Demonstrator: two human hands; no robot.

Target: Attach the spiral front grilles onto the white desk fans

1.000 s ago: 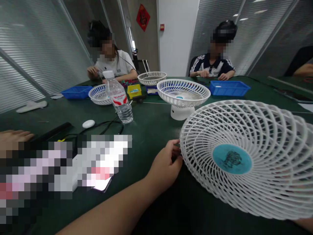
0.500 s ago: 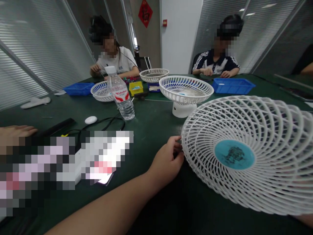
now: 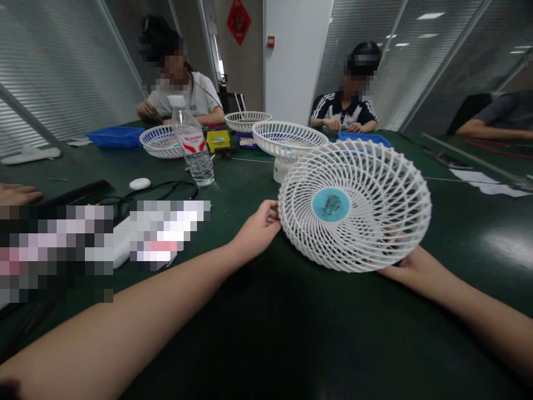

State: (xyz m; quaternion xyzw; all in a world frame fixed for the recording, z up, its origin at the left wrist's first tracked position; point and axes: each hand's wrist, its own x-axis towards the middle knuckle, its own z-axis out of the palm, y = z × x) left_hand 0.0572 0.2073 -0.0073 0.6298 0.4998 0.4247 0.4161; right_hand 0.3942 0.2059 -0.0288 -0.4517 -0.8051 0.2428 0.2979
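Note:
Over the green table I hold a white fan grille (image 3: 377,222) with a round blue badge at its centre, tilted so its face points toward me. My left hand (image 3: 258,229) pinches its left rim with closed fingers. My right hand (image 3: 406,265) grips the lower right rim from beneath, its fingers mostly hidden behind the lattice.
Behind the grille stands a white fan base with a grille on it (image 3: 288,140). A water bottle (image 3: 190,145), a white mouse (image 3: 139,183), cables, more grilles (image 3: 160,141) and blue trays (image 3: 115,136) lie to the left. Two people sit at the far side; another person's hand (image 3: 16,194) rests at left.
The grille has moved away from me and toward the middle of the table, looking smaller. My right hand and forearm have come into view under it. My left hand stays on the rim.

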